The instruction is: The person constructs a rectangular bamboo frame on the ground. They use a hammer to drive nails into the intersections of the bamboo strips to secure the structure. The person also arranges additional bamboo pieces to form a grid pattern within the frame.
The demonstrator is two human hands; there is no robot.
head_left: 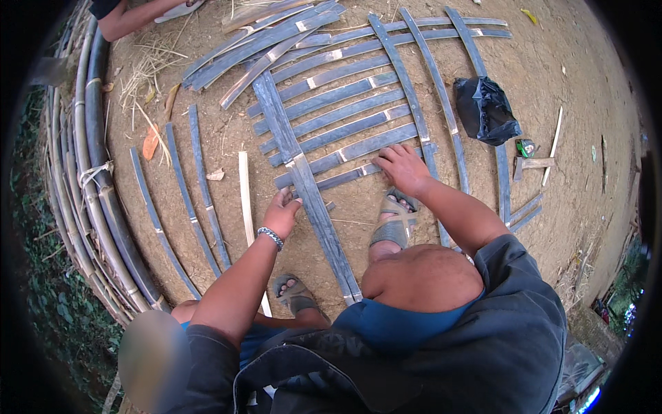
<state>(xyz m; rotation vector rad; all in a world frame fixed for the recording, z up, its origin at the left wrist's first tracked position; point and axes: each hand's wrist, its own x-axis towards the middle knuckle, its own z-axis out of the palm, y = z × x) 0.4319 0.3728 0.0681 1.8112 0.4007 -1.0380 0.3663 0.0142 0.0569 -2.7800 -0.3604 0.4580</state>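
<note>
A grid of dark bamboo slats lies on the ground before me, several crosswise slats (pixel 369 143) between a wide lengthwise slat (pixel 314 203) and narrower lengthwise strips (pixel 402 69). My right hand (pixel 403 168) has its fingers bent over the right part of the lowest crosswise slat (pixel 345 176); its fingertips press on it, and part of that slat is hidden beneath them. Just left of the wide slat, near the other end of the lowest one, my left hand (pixel 281 215) is low with thumb and fingers apart. Whether it touches the slat I cannot tell.
Loose dark strips (pixel 181 186) and a pale strip (pixel 245 200) lie to the left, beside long bamboo poles (pixel 96 138). More slats are piled (pixel 269 45) at the back. Right of the grid are a black plastic bag (pixel 485 110) and a hammer (pixel 534 163). Another person's arm (pixel 134 17) enters top left.
</note>
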